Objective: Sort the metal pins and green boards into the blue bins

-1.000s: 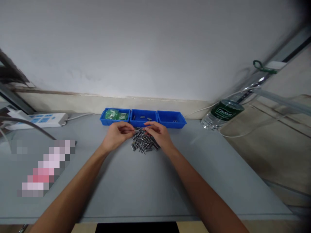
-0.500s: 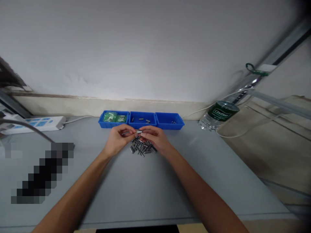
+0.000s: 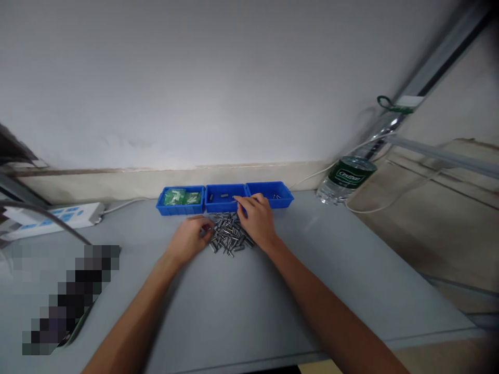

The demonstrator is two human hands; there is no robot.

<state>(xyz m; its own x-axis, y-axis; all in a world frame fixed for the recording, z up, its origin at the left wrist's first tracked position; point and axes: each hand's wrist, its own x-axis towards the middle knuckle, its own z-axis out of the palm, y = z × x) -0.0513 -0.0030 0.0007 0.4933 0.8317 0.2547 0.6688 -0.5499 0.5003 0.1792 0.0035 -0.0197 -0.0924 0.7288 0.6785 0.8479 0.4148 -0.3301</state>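
Note:
A heap of small metal pins and cylinders (image 3: 230, 236) lies on the grey table (image 3: 234, 311). My left hand (image 3: 189, 239) rests at the heap's left edge, fingers curled; what they hold, if anything, is too small to name. Over the front edge of the middle blue bin (image 3: 218, 208) reaches my right hand (image 3: 257, 218), its fingertips together at a small metal piece. A few metal cylinders (image 3: 224, 196) lie in that bin. The right blue bin (image 3: 286, 200) has a few small pins inside, and the left blue bin (image 3: 181, 210) holds green-and-white packets (image 3: 174, 197).
At the left are a white power strip (image 3: 91, 213) with a cable and a pixelated dark object (image 3: 74, 296). An upside-down bottle with a green label (image 3: 346, 177) stands at the right rear. A wall (image 3: 234, 93) rises behind the bins.
My hands have parted. The right one has moved up to the middle bin, and the left has shifted slightly down beside the heap. The view has tilted slightly.

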